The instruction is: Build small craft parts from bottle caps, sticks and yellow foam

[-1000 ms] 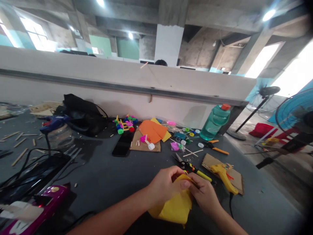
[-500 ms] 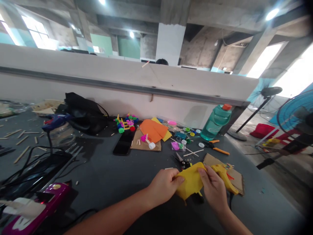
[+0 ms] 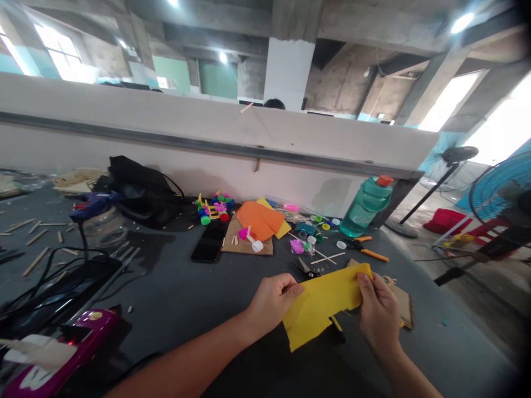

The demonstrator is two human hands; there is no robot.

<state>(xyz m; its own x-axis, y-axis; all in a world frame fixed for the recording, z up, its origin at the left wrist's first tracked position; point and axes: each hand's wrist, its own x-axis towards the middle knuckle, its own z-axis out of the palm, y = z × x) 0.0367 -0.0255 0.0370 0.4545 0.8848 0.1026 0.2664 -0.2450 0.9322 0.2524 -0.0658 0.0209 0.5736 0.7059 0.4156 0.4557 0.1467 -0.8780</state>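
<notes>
A yellow sheet [image 3: 321, 307] with a ragged lower edge is stretched between my two hands above the grey table. My left hand [image 3: 271, 304] pinches its upper left part between thumb and fingers. At the upper right corner, my right hand [image 3: 378, 307] grips the sheet the same way. Under the sheet, a thin yellow and black tool [image 3: 339, 330] partly shows. Just behind it lie cutters [image 3: 306, 269], their handles mostly hidden. A cardboard piece [image 3: 404, 307] sticks out behind my right hand.
A black phone [image 3: 208, 241], orange sheets [image 3: 259, 220] and a colourful small model [image 3: 212, 210] lie farther back. A green bottle [image 3: 363, 207] stands at the back right, near orange-handled pliers [image 3: 374, 255]. On the left are a purple power strip [image 3: 89, 331] and cables.
My hands have moved apart, my right hand to the right and slightly up. The yellow sheet, bunched before, is now spread wider and covers more of the cutters.
</notes>
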